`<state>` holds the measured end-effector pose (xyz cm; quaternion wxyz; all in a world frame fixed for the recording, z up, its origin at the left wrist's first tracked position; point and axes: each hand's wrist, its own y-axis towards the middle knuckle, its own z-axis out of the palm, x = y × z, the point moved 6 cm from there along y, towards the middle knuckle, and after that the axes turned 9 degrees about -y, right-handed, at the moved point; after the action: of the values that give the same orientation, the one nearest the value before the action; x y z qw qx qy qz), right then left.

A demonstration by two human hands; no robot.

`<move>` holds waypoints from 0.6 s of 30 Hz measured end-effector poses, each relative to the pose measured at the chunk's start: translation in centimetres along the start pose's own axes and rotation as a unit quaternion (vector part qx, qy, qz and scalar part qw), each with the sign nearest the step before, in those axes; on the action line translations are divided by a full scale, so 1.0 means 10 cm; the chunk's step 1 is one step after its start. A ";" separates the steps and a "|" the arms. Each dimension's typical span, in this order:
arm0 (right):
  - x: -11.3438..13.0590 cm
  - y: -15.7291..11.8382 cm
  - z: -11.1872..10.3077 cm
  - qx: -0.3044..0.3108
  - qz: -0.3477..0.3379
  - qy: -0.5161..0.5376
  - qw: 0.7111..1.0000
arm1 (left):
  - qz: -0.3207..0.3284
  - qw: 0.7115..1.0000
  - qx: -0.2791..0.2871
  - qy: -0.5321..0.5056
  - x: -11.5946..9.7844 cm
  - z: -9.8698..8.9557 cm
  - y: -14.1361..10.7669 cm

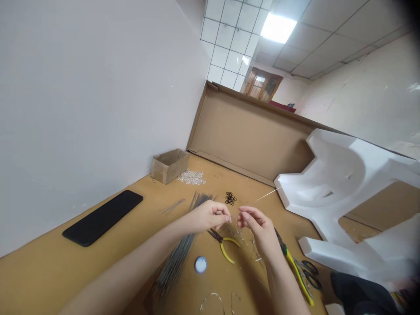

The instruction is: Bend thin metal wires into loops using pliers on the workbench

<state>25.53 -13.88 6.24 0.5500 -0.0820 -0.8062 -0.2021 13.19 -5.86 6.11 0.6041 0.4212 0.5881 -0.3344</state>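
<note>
My left hand (215,216) has its fingertips pinched on one end of a thin, shiny strand like fine wire. Close by on the right, my right hand (257,223) has thumb and fingers brought together at the strand's other side; the exact grip is too small to make out. More loose fine strands (241,236) lie on the table beneath and between the hands. Below my left hand are yellow-handled pliers (231,249) with jaws pointing up-left. A bundle of straight grey wires (175,262) runs under my left wrist. Small black rings (230,198) sit in a heap just beyond my hands.
A blue-and-white round lid (201,264) lies near the front. On the right are yellow-green-handled pliers (297,273), black-handled scissors (311,273) and white foam packing (328,175). Farther back stand an open cardboard box (169,166) and tiny clear pieces (192,177). A black slab (105,216) lies left.
</note>
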 end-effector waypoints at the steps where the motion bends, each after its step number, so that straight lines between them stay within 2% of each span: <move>1: -0.01 -0.01 0.00 -0.011 0.006 0.022 1.000 | -0.004 1.000 -0.002 0.001 0.02 0.01 0.00; 6: -0.02 -0.02 0.02 -0.057 -0.010 0.034 0.998 | -0.001 1.000 -0.025 0.003 0.12 0.01 0.04; 10: 0.14 -0.07 -0.01 -0.104 -0.073 -0.115 0.985 | 0.012 0.998 -0.054 0.000 0.17 0.00 0.07; 13: 0.25 -0.14 0.05 -0.122 -0.165 -0.244 0.948 | 0.021 0.996 -0.090 -0.018 0.21 -0.02 0.10; 16: 0.26 -0.21 0.24 -0.094 -0.272 -0.325 0.901 | 0.018 0.990 -0.131 -0.055 0.30 -0.04 0.14; 18: 0.23 -0.24 0.33 -0.080 -0.312 -0.356 0.877 | 0.018 0.985 -0.149 -0.082 0.36 -0.04 0.16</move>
<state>20.96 -14.87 6.76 0.1255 0.0637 -0.9123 -0.3845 14.80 -4.46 2.72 0.7123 0.3077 0.5720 -0.2660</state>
